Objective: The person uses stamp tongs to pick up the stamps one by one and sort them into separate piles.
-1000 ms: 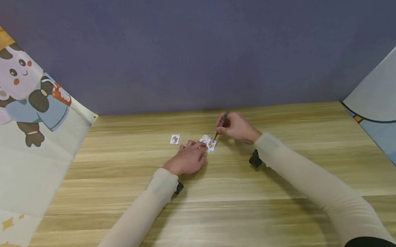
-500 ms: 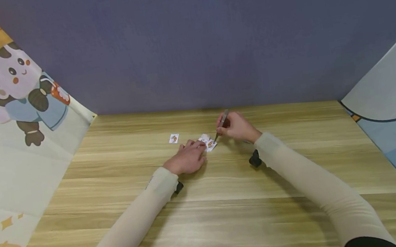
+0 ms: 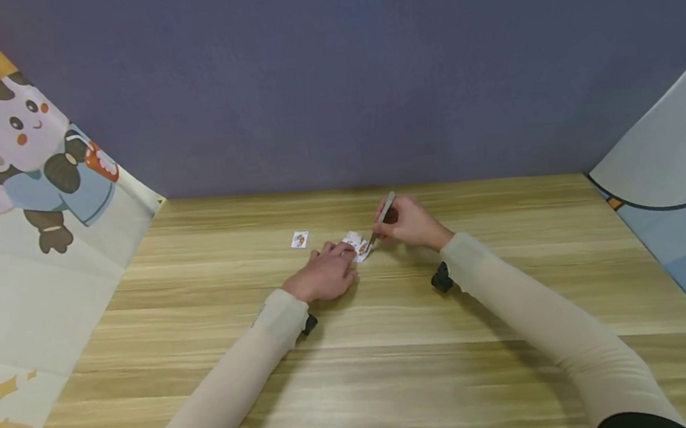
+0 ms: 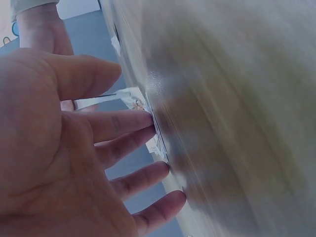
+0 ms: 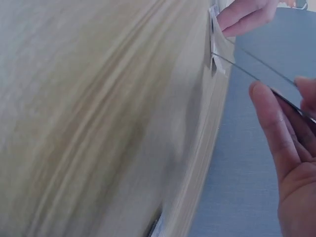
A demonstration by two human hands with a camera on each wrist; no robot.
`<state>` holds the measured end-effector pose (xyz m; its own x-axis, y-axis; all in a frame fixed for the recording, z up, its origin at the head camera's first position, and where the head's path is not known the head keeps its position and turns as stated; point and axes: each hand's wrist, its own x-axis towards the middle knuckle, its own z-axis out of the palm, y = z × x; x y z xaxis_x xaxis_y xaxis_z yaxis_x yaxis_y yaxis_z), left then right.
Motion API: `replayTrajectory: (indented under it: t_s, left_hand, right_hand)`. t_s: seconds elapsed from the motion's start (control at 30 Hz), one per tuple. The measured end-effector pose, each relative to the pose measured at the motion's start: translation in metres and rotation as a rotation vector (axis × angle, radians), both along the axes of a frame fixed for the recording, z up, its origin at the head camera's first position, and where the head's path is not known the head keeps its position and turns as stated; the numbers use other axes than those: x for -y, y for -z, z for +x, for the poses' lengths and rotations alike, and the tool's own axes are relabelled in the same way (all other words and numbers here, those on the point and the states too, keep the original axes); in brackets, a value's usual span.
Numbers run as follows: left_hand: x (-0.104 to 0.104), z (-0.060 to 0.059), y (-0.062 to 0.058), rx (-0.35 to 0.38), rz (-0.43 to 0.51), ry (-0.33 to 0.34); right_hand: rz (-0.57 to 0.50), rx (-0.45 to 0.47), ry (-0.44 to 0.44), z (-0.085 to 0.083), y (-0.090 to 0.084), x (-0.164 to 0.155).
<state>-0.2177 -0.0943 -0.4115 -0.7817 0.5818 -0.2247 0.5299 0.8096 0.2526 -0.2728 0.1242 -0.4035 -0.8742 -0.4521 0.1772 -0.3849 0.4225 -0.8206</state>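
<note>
My left hand [image 3: 324,272] lies palm down with fairly straight fingers, their tips pressing on small white printed paper pieces [image 3: 359,250] near the table's middle. In the left wrist view those fingertips [image 4: 148,118] touch the paper [image 4: 137,98], which stands up a little from the wood. My right hand [image 3: 409,222] pinches slim metal tweezers [image 3: 388,208] between thumb and fingers, slanting down to the paper's right edge. The right wrist view has the two tweezer arms [image 5: 247,71] apart, with one tip right at the raised paper [image 5: 218,59].
A separate small square card with an orange-brown picture [image 3: 300,239] lies to the left on the wooden table [image 3: 359,366]. A dark, thin item [image 5: 155,224] lies near the right wrist. A dark blue panel [image 3: 329,83] rises behind the table.
The tweezer tips have shifted slightly left, and the paper's right edge has moved in with them. My left hand stays in place.
</note>
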Motion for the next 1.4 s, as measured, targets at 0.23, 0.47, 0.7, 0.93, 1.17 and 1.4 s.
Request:
replayTrajectory:
  t_s: [0.23, 0.47, 0.7, 0.93, 1.17, 1.4]
  left_hand:
    - [-0.001, 0.001, -0.001, 0.001, 0.006, 0.002]
    - [0.001, 0.001, 0.0, -0.006, 0.025, 0.014]
    - [0.001, 0.003, 0.0, -0.04, 0.024, 0.045]
    - [0.001, 0.002, 0.003, -0.053, 0.007, 0.039]
    - [0.0, 0.004, 0.002, -0.043, -0.004, 0.035]
    - [0.0, 0.004, 0.003, -0.059, -0.018, 0.036]
  right_hand:
    - [-0.05, 0.013, -0.013, 0.003, -0.001, 0.004]
    - [-0.039, -0.026, 0.006, 0.002, -0.002, 0.009]
    - [-0.044, -0.082, -0.009, 0.0, -0.004, 0.02]
    - [-0.04, -0.06, -0.02, 0.0, -0.007, 0.023]
    - [-0.042, -0.048, -0.027, 0.001, -0.008, 0.023]
    - [-0.055, -0.045, -0.02, 0.001, -0.006, 0.02]
